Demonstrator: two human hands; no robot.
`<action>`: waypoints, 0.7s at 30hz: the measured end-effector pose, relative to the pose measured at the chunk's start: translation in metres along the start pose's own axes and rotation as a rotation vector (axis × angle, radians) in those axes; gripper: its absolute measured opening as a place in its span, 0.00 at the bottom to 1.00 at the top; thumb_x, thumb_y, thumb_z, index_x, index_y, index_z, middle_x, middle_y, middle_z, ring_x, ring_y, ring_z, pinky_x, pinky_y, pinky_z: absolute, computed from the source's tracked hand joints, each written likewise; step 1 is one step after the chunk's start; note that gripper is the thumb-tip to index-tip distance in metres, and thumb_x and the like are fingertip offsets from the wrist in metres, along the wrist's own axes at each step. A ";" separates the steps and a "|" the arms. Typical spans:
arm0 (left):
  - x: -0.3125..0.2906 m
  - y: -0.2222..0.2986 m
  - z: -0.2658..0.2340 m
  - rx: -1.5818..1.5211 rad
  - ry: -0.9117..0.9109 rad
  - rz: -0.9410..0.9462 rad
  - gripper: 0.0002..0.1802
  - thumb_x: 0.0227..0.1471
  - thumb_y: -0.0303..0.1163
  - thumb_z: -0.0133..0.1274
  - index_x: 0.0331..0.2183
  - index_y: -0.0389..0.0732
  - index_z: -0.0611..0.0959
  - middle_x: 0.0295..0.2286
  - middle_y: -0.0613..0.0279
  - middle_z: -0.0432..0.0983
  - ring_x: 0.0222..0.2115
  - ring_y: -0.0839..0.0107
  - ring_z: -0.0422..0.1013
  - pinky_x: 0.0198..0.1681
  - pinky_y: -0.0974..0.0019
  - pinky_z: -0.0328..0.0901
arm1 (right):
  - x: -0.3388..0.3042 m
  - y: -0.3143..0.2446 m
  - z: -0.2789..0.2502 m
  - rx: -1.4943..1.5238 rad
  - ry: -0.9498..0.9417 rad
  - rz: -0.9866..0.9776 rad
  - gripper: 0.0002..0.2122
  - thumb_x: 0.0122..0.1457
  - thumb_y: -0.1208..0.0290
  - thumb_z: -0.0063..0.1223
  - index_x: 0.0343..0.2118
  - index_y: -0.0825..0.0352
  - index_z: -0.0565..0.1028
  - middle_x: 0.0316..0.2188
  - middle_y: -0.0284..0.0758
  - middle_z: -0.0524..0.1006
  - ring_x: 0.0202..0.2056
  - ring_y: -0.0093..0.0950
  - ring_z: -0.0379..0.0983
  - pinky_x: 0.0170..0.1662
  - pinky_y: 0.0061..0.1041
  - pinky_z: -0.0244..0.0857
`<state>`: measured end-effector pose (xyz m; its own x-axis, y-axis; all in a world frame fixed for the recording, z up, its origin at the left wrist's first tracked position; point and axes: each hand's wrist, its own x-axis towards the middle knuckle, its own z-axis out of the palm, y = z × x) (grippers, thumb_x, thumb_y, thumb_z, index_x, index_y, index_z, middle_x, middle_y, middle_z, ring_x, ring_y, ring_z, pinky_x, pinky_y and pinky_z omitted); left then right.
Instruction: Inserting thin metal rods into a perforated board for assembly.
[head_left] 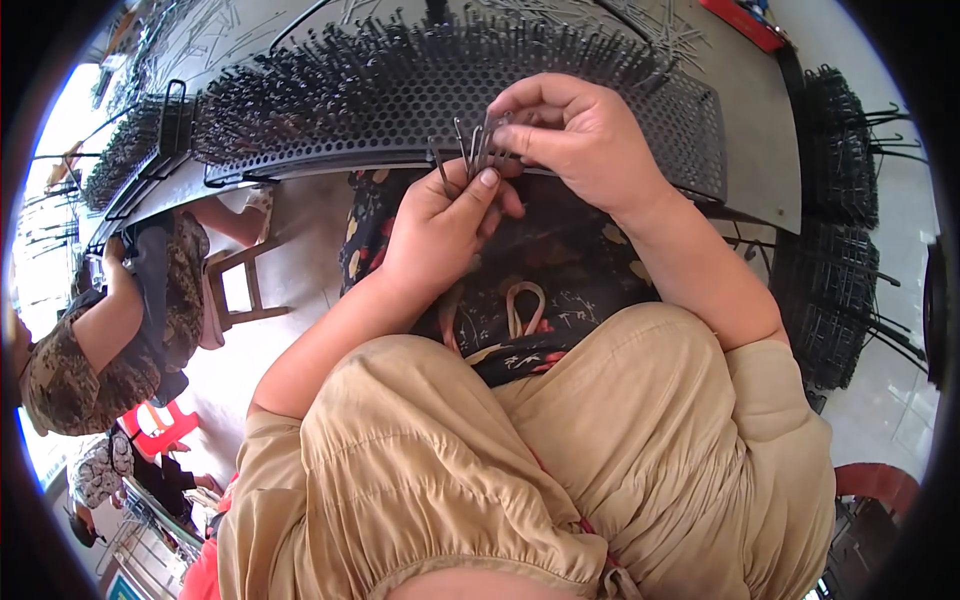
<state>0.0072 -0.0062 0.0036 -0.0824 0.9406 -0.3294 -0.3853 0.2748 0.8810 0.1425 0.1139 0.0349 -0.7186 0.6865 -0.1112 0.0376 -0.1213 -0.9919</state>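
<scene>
My left hand [438, 222] is closed around a small bunch of thin metal rods [476, 148] with small bent or looped ends, which stick up between thumb and fingers. Thumb and fingertips together, my right hand [592, 142] pinches at the upper ends of the rods on the right side of the bunch; motion blurs them there. Just beyond both hands lies a black perforated metal tray [400, 125]. Many similar dark rods [330, 80] stand upright in its holes, densest at the left and back, while the holes at its near right hold none.
A second rod-filled tray [135, 150] stands at the left, close to another person [110, 320] and a wooden stool [245, 285]. Loose pale rods [670, 35] are scattered on the table behind. Stacked black racks with hooks [835, 290] stand at the right. A red box [745, 22] sits far right.
</scene>
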 end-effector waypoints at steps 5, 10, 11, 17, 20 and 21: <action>-0.009 0.010 -0.021 0.036 0.008 -0.027 0.11 0.64 0.31 0.42 0.40 0.37 0.77 0.27 0.67 0.76 0.19 0.86 0.61 0.19 0.80 0.56 | 0.014 0.006 0.018 -0.041 -0.079 -0.025 0.08 0.55 0.80 0.55 0.39 0.71 0.75 0.30 0.33 0.79 0.31 0.18 0.76 0.34 0.16 0.69; -0.011 0.014 -0.042 0.051 0.058 -0.047 0.11 0.63 0.31 0.42 0.40 0.37 0.77 0.27 0.66 0.77 0.18 0.86 0.61 0.18 0.80 0.56 | 0.032 -0.001 0.010 0.028 0.049 -0.085 0.07 0.55 0.78 0.57 0.37 0.69 0.76 0.30 0.34 0.80 0.32 0.21 0.78 0.32 0.15 0.69; -0.012 0.012 -0.049 0.022 0.046 -0.036 0.11 0.63 0.31 0.42 0.40 0.36 0.77 0.27 0.66 0.77 0.18 0.86 0.62 0.18 0.80 0.56 | 0.035 -0.002 0.008 0.032 0.067 -0.119 0.07 0.55 0.77 0.57 0.38 0.69 0.76 0.30 0.34 0.80 0.32 0.21 0.78 0.31 0.16 0.70; -0.015 0.011 -0.054 0.021 0.039 -0.025 0.12 0.63 0.32 0.42 0.39 0.36 0.77 0.26 0.64 0.77 0.16 0.86 0.62 0.17 0.80 0.56 | 0.040 -0.004 0.014 -0.003 0.031 -0.068 0.07 0.56 0.77 0.57 0.38 0.69 0.76 0.29 0.34 0.80 0.31 0.22 0.79 0.30 0.16 0.70; -0.015 0.009 -0.053 0.018 0.044 -0.036 0.11 0.63 0.32 0.42 0.38 0.36 0.77 0.25 0.64 0.77 0.15 0.86 0.61 0.16 0.80 0.55 | 0.037 0.000 0.025 -0.030 -0.022 0.042 0.07 0.55 0.77 0.57 0.37 0.69 0.76 0.29 0.34 0.80 0.31 0.22 0.79 0.30 0.15 0.70; -0.016 0.008 -0.053 0.005 0.050 -0.047 0.12 0.63 0.33 0.42 0.37 0.36 0.77 0.25 0.63 0.78 0.15 0.85 0.61 0.16 0.80 0.55 | 0.038 0.002 0.025 -0.033 -0.022 0.043 0.07 0.55 0.77 0.57 0.37 0.69 0.76 0.29 0.34 0.80 0.31 0.22 0.79 0.30 0.15 0.70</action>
<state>-0.0437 -0.0294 -0.0018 -0.1104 0.9155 -0.3869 -0.3856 0.3194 0.8656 0.0983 0.1217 0.0306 -0.7310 0.6650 -0.1531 0.0913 -0.1270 -0.9877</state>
